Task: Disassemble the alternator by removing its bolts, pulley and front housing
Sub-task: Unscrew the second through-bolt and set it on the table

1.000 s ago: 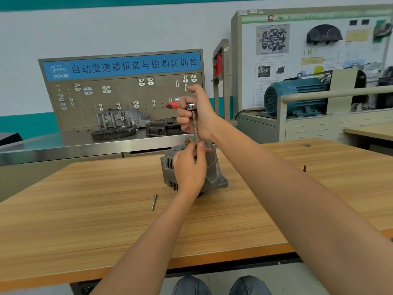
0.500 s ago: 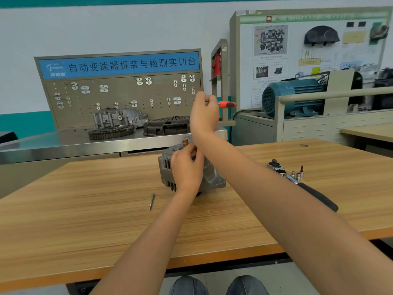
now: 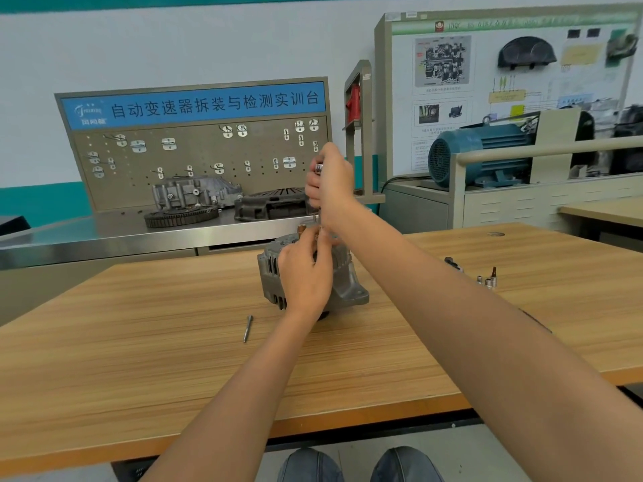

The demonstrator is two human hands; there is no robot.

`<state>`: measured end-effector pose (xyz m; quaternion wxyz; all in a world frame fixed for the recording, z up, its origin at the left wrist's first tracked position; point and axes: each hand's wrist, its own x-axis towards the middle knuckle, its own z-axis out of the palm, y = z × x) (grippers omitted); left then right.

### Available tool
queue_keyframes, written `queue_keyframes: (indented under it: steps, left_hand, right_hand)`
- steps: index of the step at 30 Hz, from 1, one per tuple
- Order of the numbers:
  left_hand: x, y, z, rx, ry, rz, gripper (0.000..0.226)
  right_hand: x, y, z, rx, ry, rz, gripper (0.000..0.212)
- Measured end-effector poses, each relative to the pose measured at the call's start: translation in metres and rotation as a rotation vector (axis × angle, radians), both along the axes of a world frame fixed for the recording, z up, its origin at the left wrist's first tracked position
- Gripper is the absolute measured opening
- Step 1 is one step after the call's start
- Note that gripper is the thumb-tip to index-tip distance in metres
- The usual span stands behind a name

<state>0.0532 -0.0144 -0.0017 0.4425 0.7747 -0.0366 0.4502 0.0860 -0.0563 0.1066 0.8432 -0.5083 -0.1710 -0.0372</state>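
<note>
Near the far edge of the desk [image 3: 139, 360], about midway along it, you've got the alternator [image 3: 342, 276] sitting with its finned grey housing facing you and a mounting ear sticking out to the right. Your left hand [image 3: 304, 269] is draped over the front of it, fingers curled up at the top of the housing, pinching around where the tool shaft meets it. What exactly sits between those fingertips is too blurry to call. Your right hand [image 3: 330, 182] is straight above, fist wrapped around the upper end of a slim driver tool [image 3: 319, 167], silver tip poking out of the top of your grip, shaft running down toward the alternator. A small copper-coloured stud [image 3: 301, 228] sticks up from the alternator top just left of your left fingertips.

Left of the alternator, nearer you, one loose bolt [image 3: 247, 328] lies flat on the wood, well apart from the housing. Over by the right edge, a few small sockets and bits [image 3: 489, 278] stand close together, partly hidden behind your right forearm.

Behind the desk there's a steel bench [image 3: 104, 234] with a gear ring [image 3: 181, 215] and a couple of castings, and a blue motor [image 3: 480, 153] off to the right.
</note>
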Motion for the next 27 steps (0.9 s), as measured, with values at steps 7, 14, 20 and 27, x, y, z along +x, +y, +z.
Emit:
queue_keyframes:
  steps: [7, 14, 20, 27]
  left_hand:
    - [-0.001, -0.001, 0.0, 0.086, 0.006, 0.034, 0.029]
    - [-0.001, 0.002, 0.002, 0.057, 0.033, 0.01, 0.033]
    - [-0.002, -0.001, 0.002, 0.029, 0.033, 0.02, 0.03]
    - [-0.001, 0.0, 0.001, 0.008, 0.055, 0.035, 0.03]
  right_hand:
    - [0.008, -0.013, 0.005, -0.092, -0.006, 0.526, 0.027]
    - [0.007, -0.011, 0.004, -0.085, -0.008, 0.539, 0.027]
    - [0.003, -0.008, 0.003, -0.06, -0.033, 0.384, 0.03]
    - [-0.004, 0.004, 0.001, -0.065, -0.012, 0.006, 0.026]
